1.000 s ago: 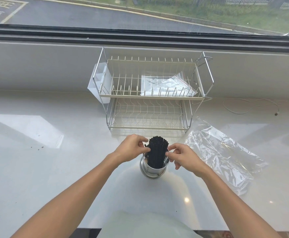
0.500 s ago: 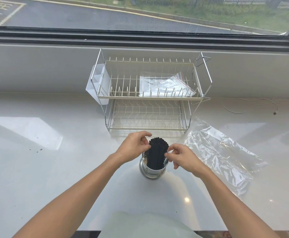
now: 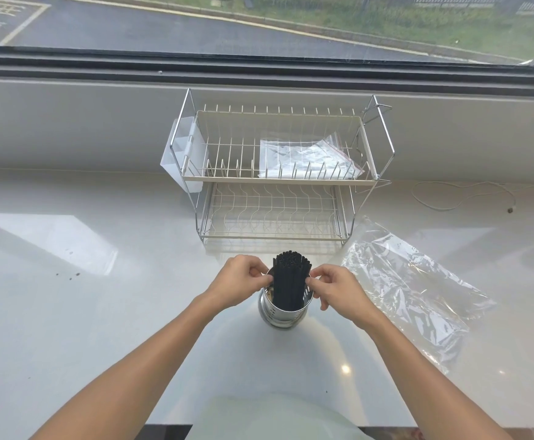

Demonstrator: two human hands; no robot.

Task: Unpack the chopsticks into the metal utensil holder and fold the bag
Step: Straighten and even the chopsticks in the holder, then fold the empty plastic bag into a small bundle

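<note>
Both sets of fingertips are pinched on the black chopsticks (image 3: 291,282) at the holder's (image 3: 283,308) rim: the left hand (image 3: 238,282) from one side, the right hand (image 3: 334,289) from the other, fingers curled in against the bundle. A second ago the grips sat a little higher and the left fingers lifted briefly; now both hands have closed in lower and the bundle stands deeper and straighter in the holder. So the chopsticks look seated, and the unpacking half seems done bar a final tidy. Outward to the right, the clear bag (image 3: 408,290) lies flat and crumpled on the counter (image 3: 100,312), unfolded and untouched. Folding it is likely next. Behind stands a wire rack (image 3: 278,173) holding another packet (image 3: 307,157).
</note>
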